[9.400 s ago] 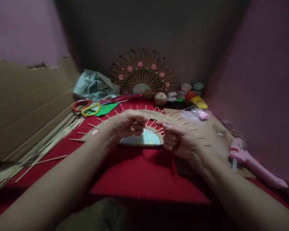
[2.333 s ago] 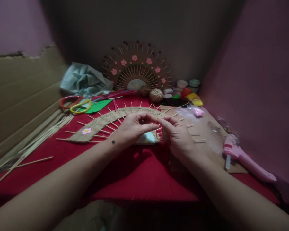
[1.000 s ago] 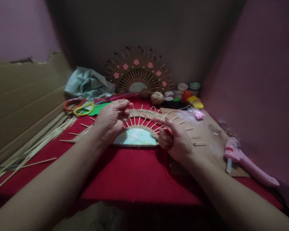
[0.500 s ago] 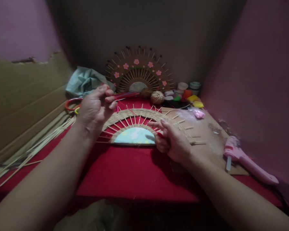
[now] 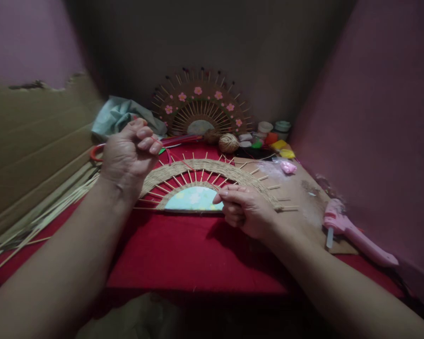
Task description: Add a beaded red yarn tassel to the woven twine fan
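Observation:
A thin red strand (image 5: 178,157), maybe thread, runs slantwise between my hands in front of a woven half-round fan (image 5: 205,165). My left hand (image 5: 129,146), raised at the fan's left, has its fingers curled closed on the strand's upper end. Lower down, at the right end of the fan's pale blue floral centre (image 5: 187,199), my right hand (image 5: 242,207) pinches the other end between thumb and fingers. The fan has a twine-woven band and thin sticks fanning out; my right hand covers part of its right side.
Behind stands a dark fan with pink flowers (image 5: 198,90). Twine ball (image 5: 228,143), small pots (image 5: 281,126) and a pink clay lump (image 5: 288,167) lie at the back right. A pink glue gun (image 5: 360,238) rests at right; loose sticks (image 5: 56,202) and red scissors handles (image 5: 97,152) at left.
My right hand has closed from a loose, finger-extended shape into a pinch on the strand. My left hand has shifted slightly left and up. The whole view has drifted a little.

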The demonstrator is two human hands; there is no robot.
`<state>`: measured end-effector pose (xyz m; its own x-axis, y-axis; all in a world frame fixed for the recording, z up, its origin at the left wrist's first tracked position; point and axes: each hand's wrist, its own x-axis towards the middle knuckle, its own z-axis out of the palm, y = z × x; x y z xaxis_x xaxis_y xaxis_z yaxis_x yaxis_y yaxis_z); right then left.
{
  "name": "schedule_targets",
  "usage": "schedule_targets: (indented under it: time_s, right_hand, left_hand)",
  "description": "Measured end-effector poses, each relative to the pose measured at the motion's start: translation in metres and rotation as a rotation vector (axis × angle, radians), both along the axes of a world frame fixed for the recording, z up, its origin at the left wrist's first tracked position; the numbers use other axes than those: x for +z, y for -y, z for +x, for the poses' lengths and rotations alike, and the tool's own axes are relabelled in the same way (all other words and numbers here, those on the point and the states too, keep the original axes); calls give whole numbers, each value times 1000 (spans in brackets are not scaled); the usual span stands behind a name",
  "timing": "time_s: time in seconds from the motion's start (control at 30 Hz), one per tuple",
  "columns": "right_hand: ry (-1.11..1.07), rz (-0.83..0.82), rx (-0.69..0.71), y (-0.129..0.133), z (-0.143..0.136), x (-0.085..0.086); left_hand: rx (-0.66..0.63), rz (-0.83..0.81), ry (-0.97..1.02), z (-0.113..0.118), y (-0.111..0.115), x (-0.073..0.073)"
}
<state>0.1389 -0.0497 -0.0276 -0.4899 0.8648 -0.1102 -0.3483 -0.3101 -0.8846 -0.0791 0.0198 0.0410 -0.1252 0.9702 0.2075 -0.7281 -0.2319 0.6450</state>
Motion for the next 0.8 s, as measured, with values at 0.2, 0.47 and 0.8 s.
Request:
schedule_targets:
  time_s: [0.2,0.47,0.8]
  right_hand:
    - [-7,1,86,-6,6,-2]
    - [89,19,223,-11,17,-4]
    - [170,-109,295,12,22,8]
  left_hand:
    - [28,-5,-10,-5,-5,0]
    - [125,-19,49,-32,-24,-6]
    - [161,-108,48,-56,-33,-15]
